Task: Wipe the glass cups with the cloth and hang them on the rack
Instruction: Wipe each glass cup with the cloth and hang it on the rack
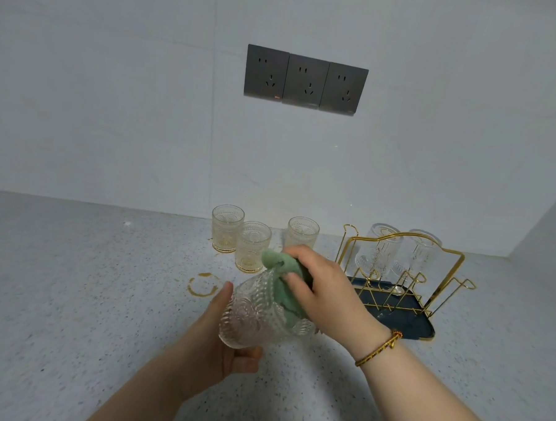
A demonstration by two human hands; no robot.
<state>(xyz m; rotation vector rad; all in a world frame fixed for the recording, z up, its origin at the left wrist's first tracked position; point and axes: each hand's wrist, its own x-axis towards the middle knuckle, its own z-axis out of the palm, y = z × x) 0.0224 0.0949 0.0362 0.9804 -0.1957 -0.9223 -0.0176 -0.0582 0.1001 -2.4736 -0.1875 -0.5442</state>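
Over countertop (pixel 72 296), left fingers (pixel 246 353) clasp cup (pixel 255 309) (cloth (pixel 286 268) inside).

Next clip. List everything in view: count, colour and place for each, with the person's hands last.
held cup: one, clear patterned glass, tilted above the counter at centre
cloth: one, green, pushed into the held cup's mouth
standing cups: three, clear with a yellowish tint, upright on the counter near the wall
hung cups: two, clear, upside down on the rack
rack: one, gold wire on a dark blue tray, right of the standing cups
stain ring: one, brown, on the counter left of the held cup
sockets: three, dark grey, on the white wall
counter: one, speckled pale grey
bracelet: one, gold and red, on the right wrist
left hand: grips the held cup's base
right hand: grips the cloth
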